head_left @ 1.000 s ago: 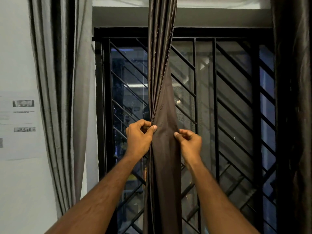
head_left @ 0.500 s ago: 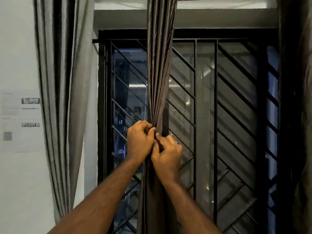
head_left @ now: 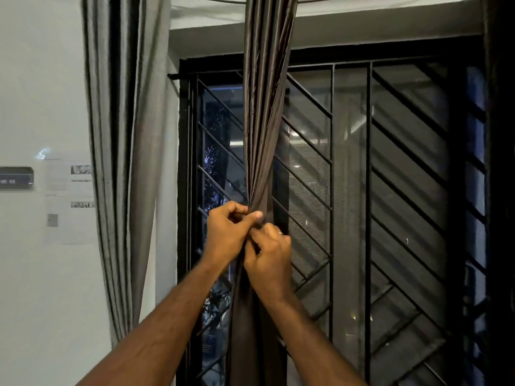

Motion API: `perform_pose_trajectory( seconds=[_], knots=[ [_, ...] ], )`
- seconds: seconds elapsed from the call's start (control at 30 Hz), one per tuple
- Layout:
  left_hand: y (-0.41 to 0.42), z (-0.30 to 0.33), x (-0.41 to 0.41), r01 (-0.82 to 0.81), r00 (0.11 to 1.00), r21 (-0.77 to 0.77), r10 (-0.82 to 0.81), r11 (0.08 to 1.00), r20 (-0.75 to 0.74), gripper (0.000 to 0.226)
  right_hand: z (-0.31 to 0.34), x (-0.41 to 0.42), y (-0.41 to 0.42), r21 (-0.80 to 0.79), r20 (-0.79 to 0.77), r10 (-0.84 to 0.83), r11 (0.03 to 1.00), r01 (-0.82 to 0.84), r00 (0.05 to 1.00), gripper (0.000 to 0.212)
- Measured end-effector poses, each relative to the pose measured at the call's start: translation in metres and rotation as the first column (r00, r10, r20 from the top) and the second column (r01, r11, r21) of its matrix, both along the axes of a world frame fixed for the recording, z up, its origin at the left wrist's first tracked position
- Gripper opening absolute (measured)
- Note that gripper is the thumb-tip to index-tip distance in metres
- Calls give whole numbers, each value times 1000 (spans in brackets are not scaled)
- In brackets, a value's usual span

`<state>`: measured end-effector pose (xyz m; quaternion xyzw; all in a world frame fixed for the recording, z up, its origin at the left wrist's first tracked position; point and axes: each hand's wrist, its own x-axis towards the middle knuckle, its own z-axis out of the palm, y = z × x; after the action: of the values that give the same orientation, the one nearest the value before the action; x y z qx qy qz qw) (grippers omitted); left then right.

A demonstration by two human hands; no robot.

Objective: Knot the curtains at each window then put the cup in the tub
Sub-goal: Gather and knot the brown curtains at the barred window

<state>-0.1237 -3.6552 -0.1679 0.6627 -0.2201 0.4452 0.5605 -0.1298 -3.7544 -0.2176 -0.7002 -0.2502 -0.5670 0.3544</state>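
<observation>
The left hand [head_left: 227,235] is clenched round the gathered dark brown satin curtain [head_left: 264,112], thumb pressed across the bunch; just below it the right hand [head_left: 269,259] pinches the same folds. This neck of cloth hangs in front of the black diagonal-barred window grille [head_left: 390,190]. For a firm knot, the bunch is best kept tight while the tail below the hands is looped round. The curtain's lower end is cut off; cup and tub are not seen; the dark drape right of the grille is barely made out
</observation>
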Motion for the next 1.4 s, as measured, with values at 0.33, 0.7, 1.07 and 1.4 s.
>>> perform_pose_trajectory(
  seconds=[0.33,0.7,1.07,1.4],
  knots=[
    [8,5,-17,-123,992,48,124,991,-18,9,22,42,-38,636,-309,580,716,-290,754,27],
    [18,7,-23,-183,982,89,187,979,-40,10,20,53,-33,657,-277,502,721,-219,819,6],
    [14,2,-7,-494,869,219,468,841,162,14,-2,3,5,393,7,142,910,-133,990,24],
    [16,-3,0,99,993,-85,-104,991,-59,9,-4,-4,27,302,12,238,925,-230,971,17]
  ],
)
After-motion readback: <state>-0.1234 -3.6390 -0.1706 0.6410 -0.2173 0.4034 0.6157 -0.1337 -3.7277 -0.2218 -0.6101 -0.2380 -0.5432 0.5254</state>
